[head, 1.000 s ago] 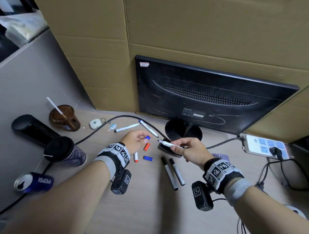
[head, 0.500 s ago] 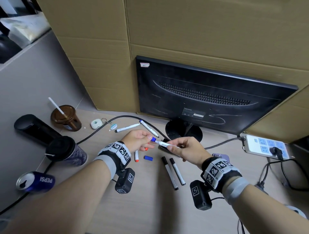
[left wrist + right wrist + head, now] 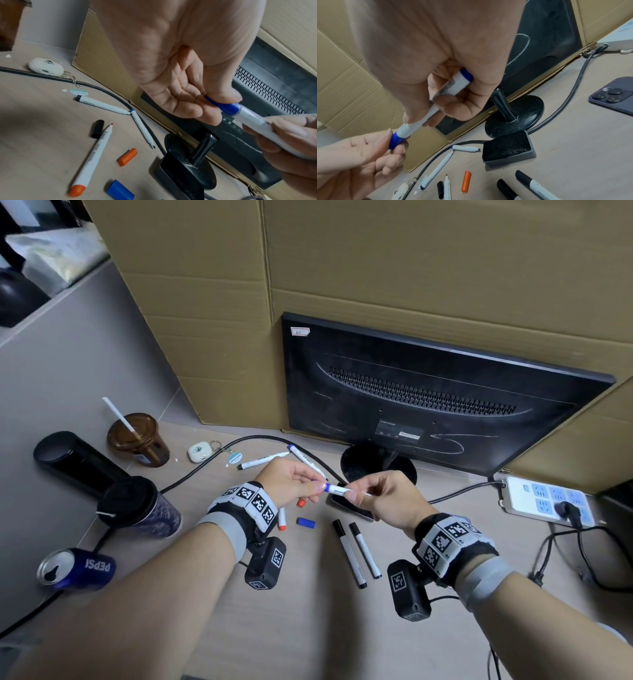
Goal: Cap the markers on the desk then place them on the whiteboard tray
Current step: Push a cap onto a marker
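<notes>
Cap pinched by left hand, right hand grasping marker. Risk: off-axis push, cap half-seated, slips off later; tray not visible.

Left hand and right hand meet fingertip to fingertip, both pinching, forearms converging

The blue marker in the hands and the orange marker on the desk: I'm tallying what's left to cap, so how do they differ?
The blue marker is held off the desk, right hand gripping its barrel, left hand pinching its blue cap; the orange marker lies flat, untouched. The blue marker's tip is covered; the orange marker's tip is bare, its orange cap loose beside it. Both have white barrels.
</notes>
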Available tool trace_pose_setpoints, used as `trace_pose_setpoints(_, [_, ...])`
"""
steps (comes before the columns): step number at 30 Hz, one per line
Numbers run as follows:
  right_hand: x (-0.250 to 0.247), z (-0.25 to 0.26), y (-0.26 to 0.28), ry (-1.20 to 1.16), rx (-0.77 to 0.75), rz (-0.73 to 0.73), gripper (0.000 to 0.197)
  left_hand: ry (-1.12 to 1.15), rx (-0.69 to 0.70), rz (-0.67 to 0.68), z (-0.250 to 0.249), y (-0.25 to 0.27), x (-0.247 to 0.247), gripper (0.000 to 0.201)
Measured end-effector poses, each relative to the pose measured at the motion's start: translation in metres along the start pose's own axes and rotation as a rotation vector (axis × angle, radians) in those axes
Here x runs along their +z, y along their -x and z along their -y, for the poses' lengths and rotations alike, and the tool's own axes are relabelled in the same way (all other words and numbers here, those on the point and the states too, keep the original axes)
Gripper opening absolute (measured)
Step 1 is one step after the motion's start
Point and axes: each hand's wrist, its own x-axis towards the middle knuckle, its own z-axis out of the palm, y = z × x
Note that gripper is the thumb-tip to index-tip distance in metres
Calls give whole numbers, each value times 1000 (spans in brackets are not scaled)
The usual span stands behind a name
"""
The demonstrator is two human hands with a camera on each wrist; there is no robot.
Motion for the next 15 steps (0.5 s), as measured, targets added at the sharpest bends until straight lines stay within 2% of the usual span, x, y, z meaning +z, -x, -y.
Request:
trace_pose_setpoints(4, [1,-4,1,-10,7,-30,8,-61,33,29,-5,-1,2,1])
trace_pose_setpoints(9, [0,-3,3,-31,19,-53,10,-115,42,21,-12,1,9,12])
trace_pose_setpoints(15, [4,-4,3,-120,22,-29,8,-16,49,-16,-14,2,4,5])
